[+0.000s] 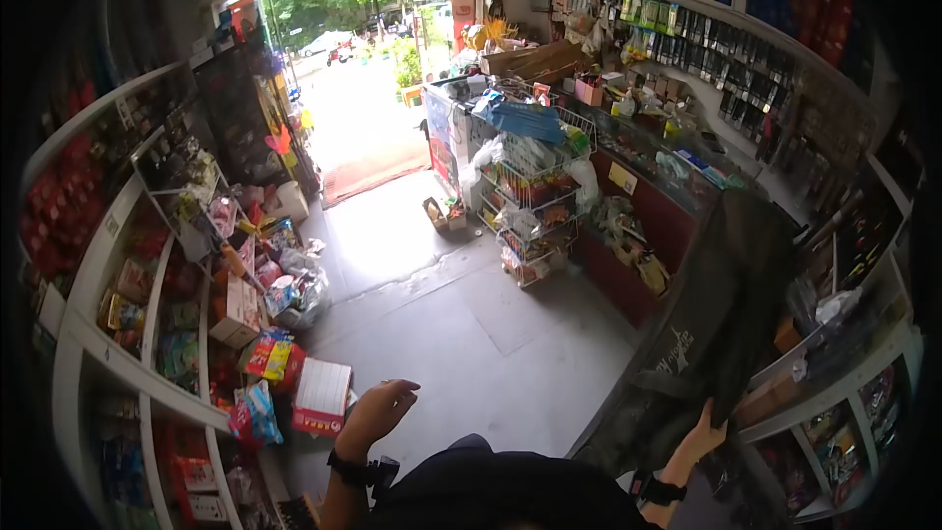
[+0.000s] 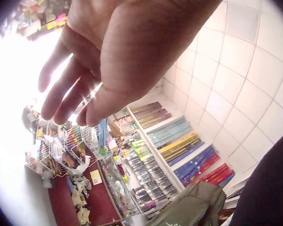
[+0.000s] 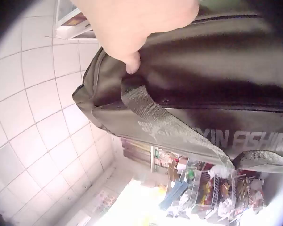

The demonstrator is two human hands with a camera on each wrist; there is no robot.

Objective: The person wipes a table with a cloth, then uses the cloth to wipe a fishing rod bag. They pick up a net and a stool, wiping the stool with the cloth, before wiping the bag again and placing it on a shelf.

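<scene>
Left hand (image 1: 378, 412) raised above floor (image 1: 461, 334), palm empty, fingers slightly apart, loosely bent. Right hand (image 1: 699, 440) low at near right, clamped on edge of dark bag (image 1: 711, 285); most fingertips hidden or cut off. Bag tilted at right, near counter (image 1: 628, 280), its far end hard to make out in head view. Right wrist view adds thumb tip beside strap (image 3: 153, 110) — and FISHING lettering (image 3: 262, 140), blurred in head view.
</scene>
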